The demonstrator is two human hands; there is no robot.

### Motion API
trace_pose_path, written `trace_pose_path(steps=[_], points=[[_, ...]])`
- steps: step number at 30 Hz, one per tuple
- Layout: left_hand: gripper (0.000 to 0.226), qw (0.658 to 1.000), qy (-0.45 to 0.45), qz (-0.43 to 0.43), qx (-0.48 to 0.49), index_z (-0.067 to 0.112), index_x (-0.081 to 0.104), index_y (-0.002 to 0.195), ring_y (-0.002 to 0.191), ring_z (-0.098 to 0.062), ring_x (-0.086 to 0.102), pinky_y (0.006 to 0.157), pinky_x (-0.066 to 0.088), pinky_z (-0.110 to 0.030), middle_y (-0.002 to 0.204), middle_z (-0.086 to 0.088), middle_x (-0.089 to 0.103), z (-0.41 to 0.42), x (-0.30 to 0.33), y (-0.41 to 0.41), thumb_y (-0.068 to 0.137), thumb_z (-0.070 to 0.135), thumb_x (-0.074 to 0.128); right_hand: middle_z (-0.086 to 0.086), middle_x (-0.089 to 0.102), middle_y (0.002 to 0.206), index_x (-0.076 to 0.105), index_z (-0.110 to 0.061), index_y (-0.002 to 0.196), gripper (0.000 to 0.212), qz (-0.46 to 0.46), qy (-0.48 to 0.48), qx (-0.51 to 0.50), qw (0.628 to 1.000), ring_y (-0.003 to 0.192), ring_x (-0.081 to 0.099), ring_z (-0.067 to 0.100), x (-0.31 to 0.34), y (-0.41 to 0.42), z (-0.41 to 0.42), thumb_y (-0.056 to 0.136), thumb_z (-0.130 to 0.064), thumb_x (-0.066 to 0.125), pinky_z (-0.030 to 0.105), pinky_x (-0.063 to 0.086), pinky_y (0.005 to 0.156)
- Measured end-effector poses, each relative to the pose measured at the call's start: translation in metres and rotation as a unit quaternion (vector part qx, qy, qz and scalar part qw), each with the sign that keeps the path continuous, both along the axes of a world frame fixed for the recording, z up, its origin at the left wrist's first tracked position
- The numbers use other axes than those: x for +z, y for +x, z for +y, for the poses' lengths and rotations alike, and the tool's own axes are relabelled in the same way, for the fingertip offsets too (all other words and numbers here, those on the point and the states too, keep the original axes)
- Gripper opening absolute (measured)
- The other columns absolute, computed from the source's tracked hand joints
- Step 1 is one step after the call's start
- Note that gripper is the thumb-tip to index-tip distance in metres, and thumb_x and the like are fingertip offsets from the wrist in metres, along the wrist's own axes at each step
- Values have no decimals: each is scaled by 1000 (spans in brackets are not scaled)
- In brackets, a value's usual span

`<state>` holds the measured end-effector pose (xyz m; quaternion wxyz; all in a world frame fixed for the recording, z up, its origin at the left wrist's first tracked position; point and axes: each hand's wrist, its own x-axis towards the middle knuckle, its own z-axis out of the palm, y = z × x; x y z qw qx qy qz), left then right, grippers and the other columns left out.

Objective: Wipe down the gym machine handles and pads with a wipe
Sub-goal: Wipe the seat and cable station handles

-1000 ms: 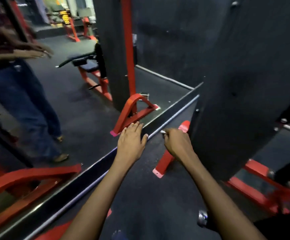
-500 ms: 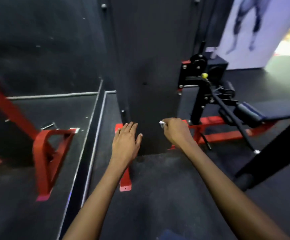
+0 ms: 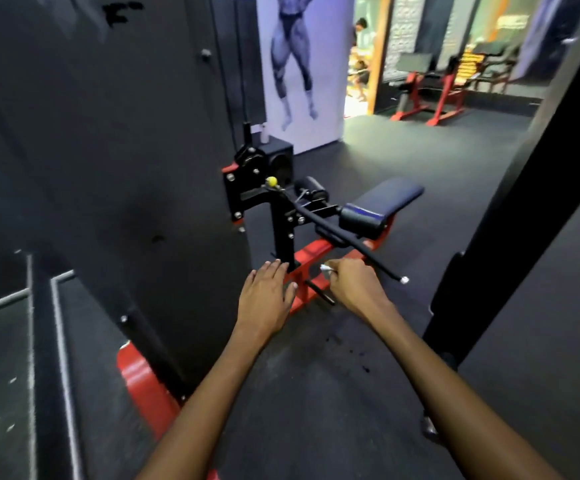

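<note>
A small crumpled white wipe point(image 3: 326, 268) is pinched in the curled right hand point(image 3: 356, 289), just before the red machine frame point(image 3: 311, 258). The left hand point(image 3: 264, 301) is held flat, fingers straight, beside it.

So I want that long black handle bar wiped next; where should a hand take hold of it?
Probably wrap the wipe round the handle bar near its free, white-capped end, coming from above: it slopes down toward the right hand, with open floor beneath and nothing crowding that end.
</note>
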<state>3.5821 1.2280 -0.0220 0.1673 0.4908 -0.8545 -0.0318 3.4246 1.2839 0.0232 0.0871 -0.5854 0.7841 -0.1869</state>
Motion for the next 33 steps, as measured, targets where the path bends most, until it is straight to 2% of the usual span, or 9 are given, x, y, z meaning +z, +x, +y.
trace_pose_path(steps=[7, 12, 17, 19, 21, 23, 27, 30, 33], points=[[51, 988, -7, 17, -152, 13, 42, 144, 141, -21, 33, 115, 21, -36, 151, -7, 40, -32, 0, -58, 99, 36, 43, 11, 63, 123, 65, -26, 119, 34, -20, 3, -145, 989, 114, 55, 35, 0, -29, 8, 94, -19, 43, 37, 44, 92], [67, 954, -12, 67, -291, 7, 53, 136, 135, -27, 44, 112, 31, -42, 143, -11, 50, -45, 6, -86, 88, 45, 26, 13, 68, 107, 68, -23, 109, 28, -73, -36, -268, 960, 102, 61, 36, 2, -25, 29, 93, -22, 45, 38, 51, 83], [55, 903, -30, 124, -411, 6, 56, 133, 133, -30, 46, 110, 33, -45, 141, -13, 52, -39, 9, -114, 91, 38, 42, 11, 71, 93, 70, -14, 98, 25, -157, -126, -373, 906, 90, 67, 28, 7, -8, 69, 92, -17, 46, 38, 54, 79], [63, 882, -25, 144, -448, 7, 49, 139, 140, -28, 37, 114, 27, -43, 148, -12, 44, -26, 14, -122, 92, 44, 30, 11, 72, 90, 71, -13, 96, 30, -164, -169, -423, 875, 86, 68, 27, 9, 2, 91, 90, -6, 43, 25, 53, 69], [67, 857, -20, 175, -484, 7, 39, 146, 145, -25, 26, 118, 18, -40, 155, -11, 32, -9, 21, -131, 93, 46, 26, 13, 71, 97, 71, -10, 102, 34, -136, -201, -471, 848, 92, 65, 27, 9, 8, 114, 88, 1, 42, 15, 39, 60], [64, 821, -26, 227, -524, 7, 30, 149, 147, -24, 18, 120, 11, -37, 159, -11, 22, 8, 31, -140, 96, 42, 31, 16, 70, 101, 70, -7, 104, 33, -101, -221, -525, 816, 95, 63, 31, 6, 9, 139, 87, 4, 43, 18, 32, 61], [64, 737, -49, 336, -585, 3, 18, 151, 149, -22, 4, 122, 5, -37, 160, -16, 11, 35, 64, -166, 102, 41, 33, 14, 69, 91, 69, -8, 102, 32, -106, -237, -592, 763, 86, 62, 28, -7, -3, 174, 88, 3, 42, 26, 37, 64], [75, 696, -75, 374, -608, 16, 2, 154, 149, -16, -6, 121, 2, -37, 162, -5, -5, 49, 85, -193, 97, 39, 46, 10, 71, 90, 71, -9, 102, 34, -98, -261, -564, 777, 78, 58, 17, -13, -3, 166, 87, 5, 44, 13, 35, 56], [99, 680, -53, 398, -613, 33, -21, 150, 148, -13, -13, 122, 1, -35, 157, 15, -25, 60, 87, -212, 91, 34, 59, 16, 68, 97, 69, -4, 103, 27, -101, -213, -527, 817, 91, 62, 24, -34, 2, 147, 88, 3, 48, 20, 35, 65]])
